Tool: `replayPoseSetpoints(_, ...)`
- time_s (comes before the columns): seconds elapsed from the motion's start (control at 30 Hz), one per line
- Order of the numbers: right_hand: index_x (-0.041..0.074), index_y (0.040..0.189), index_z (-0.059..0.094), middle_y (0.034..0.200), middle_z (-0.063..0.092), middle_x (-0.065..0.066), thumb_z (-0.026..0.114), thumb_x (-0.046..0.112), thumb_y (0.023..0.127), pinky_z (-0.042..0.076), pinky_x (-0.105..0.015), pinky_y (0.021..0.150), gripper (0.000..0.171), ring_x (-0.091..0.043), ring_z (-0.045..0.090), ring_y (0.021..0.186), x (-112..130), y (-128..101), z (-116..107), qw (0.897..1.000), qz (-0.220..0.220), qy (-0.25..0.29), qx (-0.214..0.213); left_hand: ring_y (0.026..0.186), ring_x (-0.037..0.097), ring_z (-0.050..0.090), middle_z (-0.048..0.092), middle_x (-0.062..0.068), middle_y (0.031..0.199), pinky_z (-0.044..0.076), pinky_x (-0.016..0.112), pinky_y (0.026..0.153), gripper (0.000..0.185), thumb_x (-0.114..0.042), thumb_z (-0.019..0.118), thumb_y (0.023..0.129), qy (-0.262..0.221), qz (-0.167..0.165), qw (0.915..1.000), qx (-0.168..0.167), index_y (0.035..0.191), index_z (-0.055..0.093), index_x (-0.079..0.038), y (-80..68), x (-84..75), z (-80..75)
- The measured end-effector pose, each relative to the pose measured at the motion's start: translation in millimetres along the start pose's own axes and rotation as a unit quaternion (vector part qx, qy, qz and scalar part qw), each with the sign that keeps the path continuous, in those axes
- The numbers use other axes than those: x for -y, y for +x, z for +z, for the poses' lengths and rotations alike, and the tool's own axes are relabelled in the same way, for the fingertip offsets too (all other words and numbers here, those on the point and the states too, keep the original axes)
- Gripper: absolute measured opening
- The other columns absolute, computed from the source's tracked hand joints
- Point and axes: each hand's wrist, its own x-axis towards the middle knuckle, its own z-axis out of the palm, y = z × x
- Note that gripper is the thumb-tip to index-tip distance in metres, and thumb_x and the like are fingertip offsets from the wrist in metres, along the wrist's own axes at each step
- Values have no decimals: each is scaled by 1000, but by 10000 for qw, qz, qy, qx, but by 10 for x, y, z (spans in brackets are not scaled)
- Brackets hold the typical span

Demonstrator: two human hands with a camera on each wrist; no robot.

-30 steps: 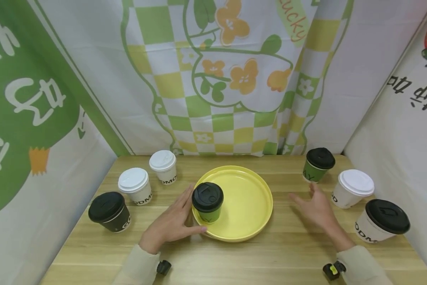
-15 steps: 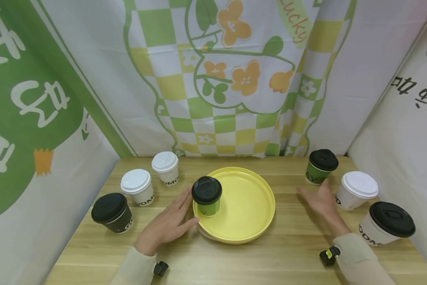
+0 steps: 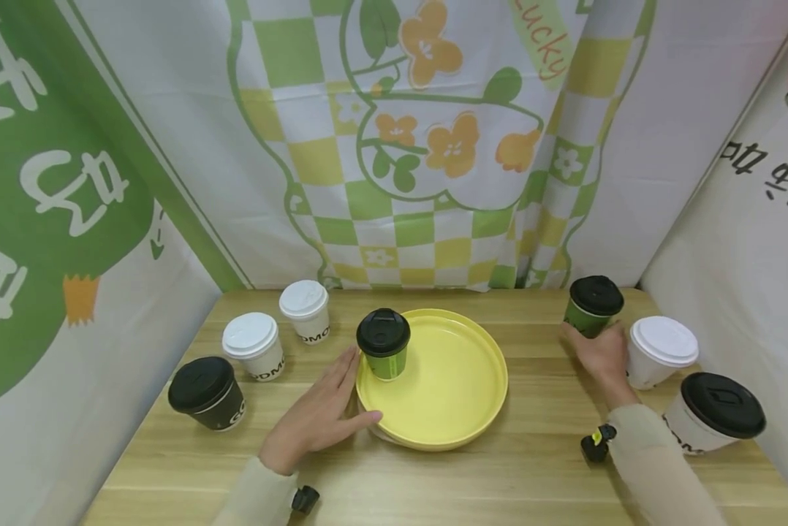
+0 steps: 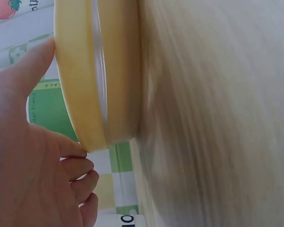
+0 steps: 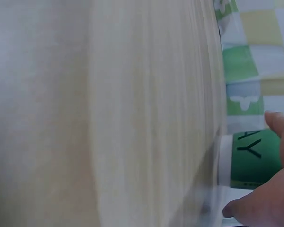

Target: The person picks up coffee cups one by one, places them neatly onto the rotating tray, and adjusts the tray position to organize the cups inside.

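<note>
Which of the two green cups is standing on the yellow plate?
The green cup with a black lid by the left hand; it stands on the left part of the yellow plate. The other green cup stands on the table at the right hand.

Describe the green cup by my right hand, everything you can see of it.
The green cup is a small paper-looking cup with a black domed lid and dark lettering, "AY" readable at the wrist view. It stands upright at the table's far right, beside a white-lidded cup. The right hand reaches its lower side, fingers at the wall; a closed grip isn't confirmed.

Three white cups [image 3: 252, 345] and a black cup [image 3: 206, 392]
</note>
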Motion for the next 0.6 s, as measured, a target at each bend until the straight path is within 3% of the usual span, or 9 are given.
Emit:
replayPoseSetpoints(0.23, -5, 164, 20, 156, 45, -35, 77, 43, 93, 34, -61, 126, 103, -51, 43, 146, -14, 118, 60, 9983, 235, 473, -252, 166, 36, 12, 1, 17, 178, 20, 55, 134, 108, -69, 54, 101, -49, -7, 10000, 54, 168, 8, 1, 13, -11, 8)
replayPoseSetpoints(0.6, -5, 162, 25, 153, 48, -35, 74, 47, 95, 34, -61, 126, 97, -51, 43, 146, -55, 131, 98, 9987, 256, 357, -270, 166, 36, 12, 0, 14, 179, 22, 53, 134, 105, -68, 53, 102, 31, -7, 9999, 96, 169, 8, -2, 21, 56, 5)
